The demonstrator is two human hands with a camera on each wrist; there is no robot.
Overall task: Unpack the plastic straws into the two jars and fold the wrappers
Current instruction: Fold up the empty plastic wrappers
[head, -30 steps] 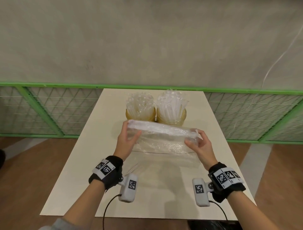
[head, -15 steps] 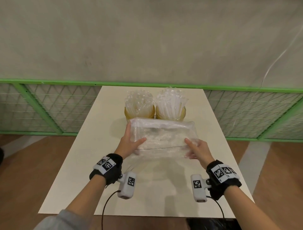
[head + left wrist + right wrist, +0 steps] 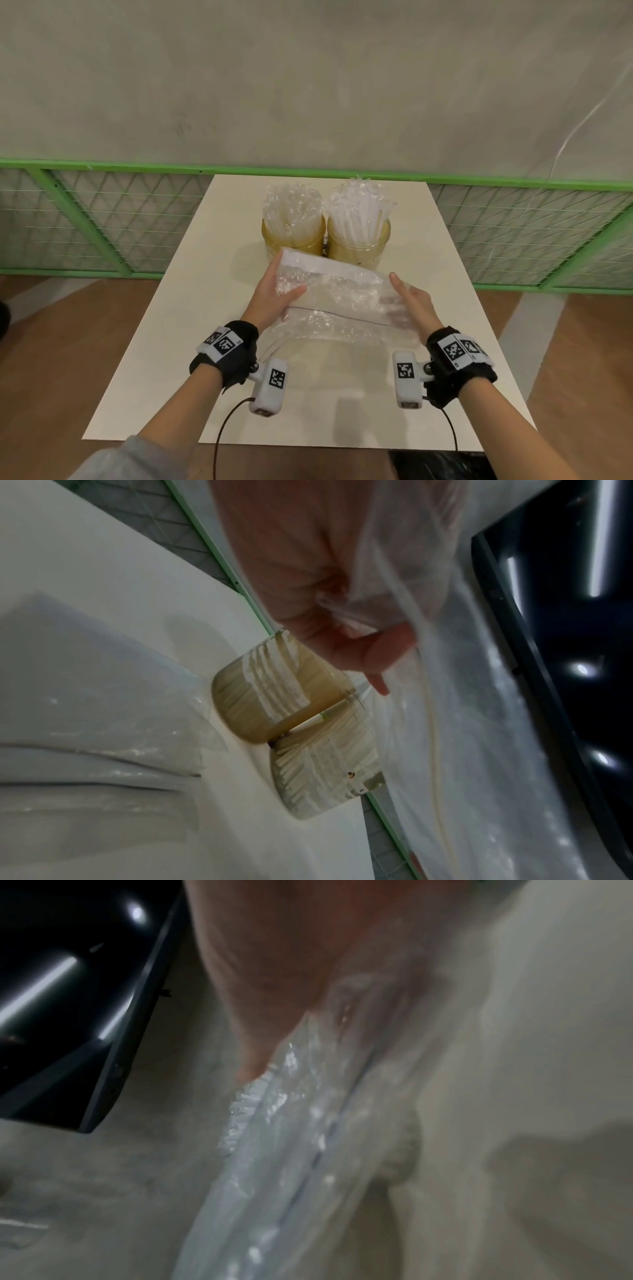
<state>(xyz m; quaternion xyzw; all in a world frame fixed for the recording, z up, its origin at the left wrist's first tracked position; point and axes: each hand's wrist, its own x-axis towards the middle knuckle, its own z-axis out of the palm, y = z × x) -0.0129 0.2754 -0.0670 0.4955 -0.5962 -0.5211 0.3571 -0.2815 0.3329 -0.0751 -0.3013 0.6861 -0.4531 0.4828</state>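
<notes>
Wrapper (image 3: 337, 293): clear plastic, folded over, held above tabletop (image 3: 164, 342), just in front of two jars. Your left hand (image 3: 270, 296) pinches left end, thumb on top. Your right hand (image 3: 412, 301) grips right end, fingers under film. Left jar (image 3: 293, 240), right jar (image 3: 358, 245): touching, full of straws (image 3: 356, 209).

Far end of table (image 3: 164, 342) blocked: two amber jars (image 3: 294, 240) (image 3: 359, 245) packed w/ straws (image 3: 356, 209), touching side by side, no gap btwn them. Clear wrapper (image 3: 337, 294) held up just in front of jars spans the middle, left hand (image 3: 270, 298) & right hand (image 3: 411, 301) at its ends. Bare tabletop left, right & near edge. Green mesh fence (image 3: 102, 219) closes off behind.
</notes>
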